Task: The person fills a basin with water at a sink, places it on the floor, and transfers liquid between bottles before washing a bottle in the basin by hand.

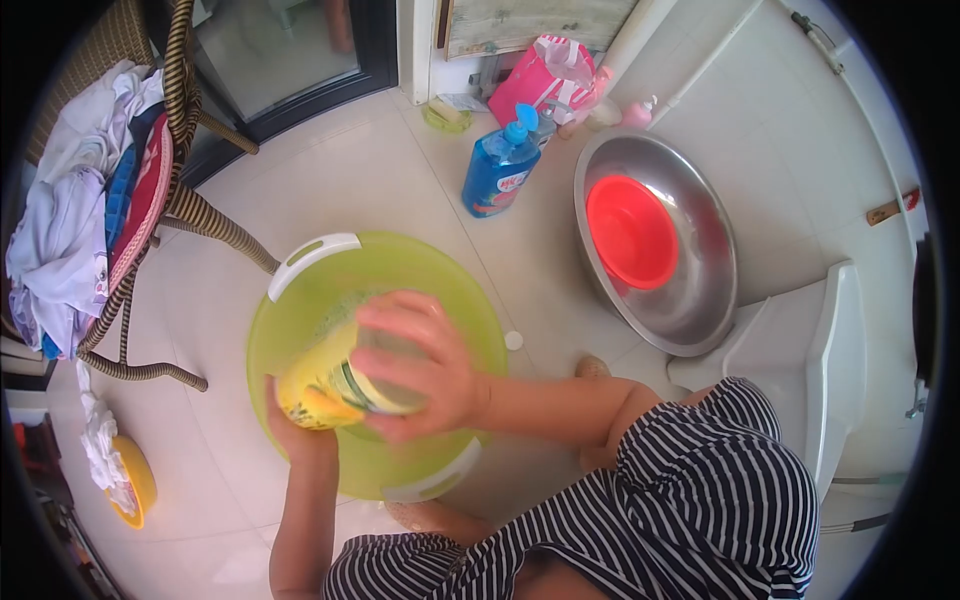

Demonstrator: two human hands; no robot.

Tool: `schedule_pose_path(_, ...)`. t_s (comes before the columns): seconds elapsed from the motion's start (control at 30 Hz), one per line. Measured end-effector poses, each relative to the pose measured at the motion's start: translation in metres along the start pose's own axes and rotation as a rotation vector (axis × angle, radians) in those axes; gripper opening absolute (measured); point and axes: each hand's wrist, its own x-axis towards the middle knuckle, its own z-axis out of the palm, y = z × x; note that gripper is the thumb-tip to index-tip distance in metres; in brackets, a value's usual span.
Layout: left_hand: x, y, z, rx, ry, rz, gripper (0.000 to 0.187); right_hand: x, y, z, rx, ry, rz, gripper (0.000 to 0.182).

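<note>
Over the green basin [475, 290] I hold a tilted yellow printed package [318, 385] with a pale greenish end; its exact kind is not clear. At the lower left of the package is my left hand [290, 425], gripping its edge with most fingers hidden behind it. My right hand [425, 365] is blurred, its fingers curled over the package's other end. Some suds [345, 308] show inside the basin, which has white handles.
A blue pump bottle [497, 170] stands behind the basin. To the right, a steel basin [705, 275] holds a red bowl [632, 232]. Clothes [75, 210] lie on a wicker chair [225, 225] at left. A yellow tub [140, 480] with cloth sits lower left.
</note>
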Motion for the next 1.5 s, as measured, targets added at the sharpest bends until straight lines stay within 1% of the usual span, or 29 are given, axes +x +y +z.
schedule_pose_path(0.03, -0.002, -0.025, 0.001, -0.046, 0.267, -0.099, 0.046, -0.006, 0.009, 0.006, 0.001, 0.003, -0.009, 0.059)
schedule_pose_path(0.07, -0.003, -0.049, 0.005, -0.115, 0.542, -0.178, 0.046, -0.009, 0.017, 0.012, -0.041, -0.110, 0.218, 0.059)
schedule_pose_path(0.1, -0.007, -0.065, 0.006, -0.165, 0.612, -0.241, 0.046, -0.015, 0.023, 0.016, -0.086, -0.221, 0.452, 0.058)
schedule_pose_path(0.13, -0.012, -0.069, 0.012, -0.181, 0.576, -0.277, 0.046, -0.007, 0.013, 0.011, -0.089, -0.221, 0.458, 0.058)
schedule_pose_path(0.2, -0.011, -0.060, 0.005, -0.107, 0.422, -0.302, 0.046, 0.016, -0.018, -0.007, -0.004, -0.219, 0.078, 0.055)
schedule_pose_path(0.23, -0.009, -0.047, -0.002, -0.039, 0.292, -0.282, 0.045, 0.011, -0.023, -0.003, 0.004, -0.220, 0.086, 0.055)
schedule_pose_path(0.3, 0.000, -0.029, -0.014, 0.050, 0.032, -0.234, 0.045, 0.002, -0.033, 0.006, 0.064, -0.139, -0.167, 0.057)
schedule_pose_path(0.33, 0.005, -0.033, -0.022, 0.078, 0.016, -0.238, 0.045, -0.002, -0.030, 0.010, 0.067, -0.134, -0.168, 0.057)
schedule_pose_path(0.4, 0.017, -0.060, -0.031, 0.099, 0.142, -0.294, 0.045, -0.005, -0.018, 0.018, 0.005, -0.345, 0.125, 0.052)
schedule_pose_path(0.47, 0.019, -0.083, -0.029, 0.143, 0.205, -0.335, 0.044, -0.004, -0.017, 0.012, 0.021, -0.349, 0.067, 0.053)
schedule_pose_path(0.5, 0.014, -0.084, -0.030, 0.211, 0.172, -0.327, 0.044, -0.001, -0.021, 0.007, 0.054, -0.363, 0.015, 0.054)
schedule_pose_path(0.57, 0.002, -0.078, -0.040, 0.377, 0.072, -0.272, 0.044, 0.012, -0.020, -0.003, 0.033, -0.419, 0.001, 0.058)
schedule_pose_path(0.63, -0.004, -0.065, -0.049, 0.418, 0.061, -0.246, 0.043, 0.025, -0.003, -0.009, -0.018, -0.356, 0.026, 0.057)
schedule_pose_path(0.73, 0.007, -0.049, -0.044, 0.094, 0.263, -0.400, 0.034, 0.035, 0.011, -0.023, -0.046, -0.393, 0.072, 0.060)
schedule_pose_path(0.77, 0.010, -0.050, -0.047, 0.070, 0.285, -0.384, 0.034, 0.039, 0.014, -0.026, -0.117, -0.376, 0.028, 0.060)
schedule_pose_path(0.8, 0.011, -0.051, -0.050, 0.023, 0.266, -0.393, 0.030, 0.041, 0.016, -0.027, -0.193, -0.354, -0.016, 0.061)
schedule_pose_path(0.83, 0.012, -0.053, -0.051, -0.021, 0.241, -0.403, 0.028, 0.042, 0.016, -0.028, -0.181, -0.373, -0.023, 0.061)
schedule_pose_path(0.97, 0.009, -0.052, -0.046, -0.147, 0.173, -0.434, 0.025, 0.042, 0.019, -0.030, -0.242, -0.309, 0.053, 0.062)
schedule_pose_path(1.03, 0.009, -0.052, -0.049, -0.230, 0.142, -0.399, 0.033, 0.041, 0.020, -0.030, -0.251, -0.277, 0.109, 0.063)
schedule_pose_path(1.07, 0.008, -0.049, -0.043, -0.235, 0.144, -0.394, 0.033, 0.040, 0.020, -0.029, -0.247, -0.283, 0.105, 0.063)
schedule_pose_path(1.13, 0.005, -0.036, -0.025, -0.257, 0.125, -0.360, 0.044, 0.039, 0.021, -0.027, -0.260, -0.270, 0.169, 0.064)
schedule_pose_path(1.17, 0.004, -0.033, -0.023, -0.262, 0.129, -0.356, 0.044, 0.039, 0.020, -0.026, -0.256, -0.276, 0.168, 0.064)
schedule_pose_path(1.23, 0.003, -0.030, -0.020, -0.282, -0.012, -0.319, 0.052, 0.039, 0.020, -0.027, -0.205, -0.285, 0.344, 0.065)
schedule_pose_path(1.27, 0.003, -0.029, -0.019, -0.288, -0.010, -0.317, 0.052, 0.039, 0.022, -0.030, -0.205, -0.292, 0.344, 0.065)
schedule_pose_path(1.33, 0.004, -0.028, -0.019, -0.222, -0.041, -0.292, 0.049, 0.042, 0.026, -0.034, 0.142, -0.338, 0.480, 0.074)
schedule_pose_path(1.37, 0.004, -0.028, -0.017, -0.227, -0.039, -0.290, 0.049, 0.043, 0.023, -0.032, 0.142, -0.343, 0.480, 0.074)
schedule_pose_path(1.43, 0.004, -0.029, -0.014, -0.077, 0.028, -0.303, 0.048, 0.046, 0.016, -0.028, 0.216, -0.506, 0.260, 0.098)
schedule_pose_path(1.47, 0.006, -0.032, -0.018, -0.081, 0.028, -0.301, 0.048, 0.044, 0.012, -0.023, 0.216, -0.510, 0.259, 0.098)
schedule_pose_path(1.5, 0.008, -0.037, -0.023, -0.022, 0.046, -0.326, 0.048, 0.039, 0.006, -0.014, 0.352, -0.430, 0.371, 0.110)
